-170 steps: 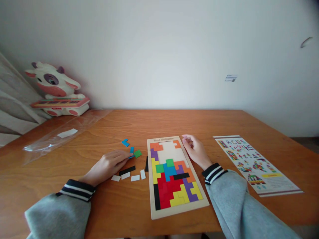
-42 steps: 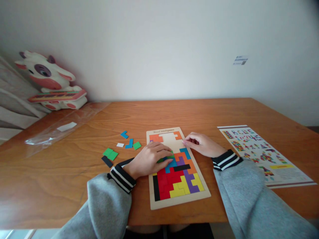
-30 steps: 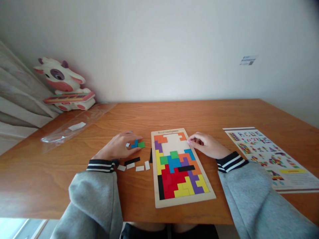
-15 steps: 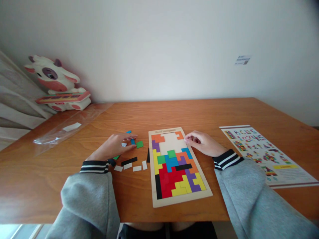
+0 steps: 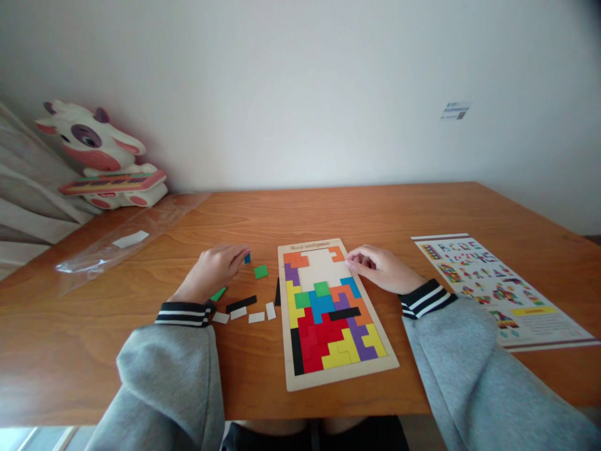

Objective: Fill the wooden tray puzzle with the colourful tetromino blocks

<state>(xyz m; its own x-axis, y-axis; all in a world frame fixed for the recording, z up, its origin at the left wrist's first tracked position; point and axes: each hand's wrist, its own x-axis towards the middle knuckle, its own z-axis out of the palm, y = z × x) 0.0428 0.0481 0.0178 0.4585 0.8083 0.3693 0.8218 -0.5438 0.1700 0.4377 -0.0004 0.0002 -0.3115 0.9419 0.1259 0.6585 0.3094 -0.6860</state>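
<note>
My left hand [image 5: 216,269] is raised a little over the table, left of the board, its thumb and fingers pinched on a small blue puzzle piece [image 5: 247,258]. Just below that piece lies a green piece [image 5: 261,272]. My right hand [image 5: 375,268] is curled at the right rim of the wooden puzzle board [image 5: 338,379], fingertips against the edge by an orange piece [image 5: 336,254]. What those fingers close on, if anything, is hidden. Coloured pieces fill the lower board, and a black bar [image 5: 345,314] lies across several of them. The board's upper middle shows bare wood.
Several white pieces [image 5: 256,317], a black bar piece [image 5: 241,304] and another green piece [image 5: 218,294] lie left of the board. A printed sheet [image 5: 530,326] is at the right. A clear plastic bag [image 5: 94,260] and a toy cow with a keyboard [image 5: 113,181] are at the left.
My left hand has lifted slightly and closed, with the blue piece now at its fingertips. My right hand stays at the board's edge. The view has shifted slightly.
</note>
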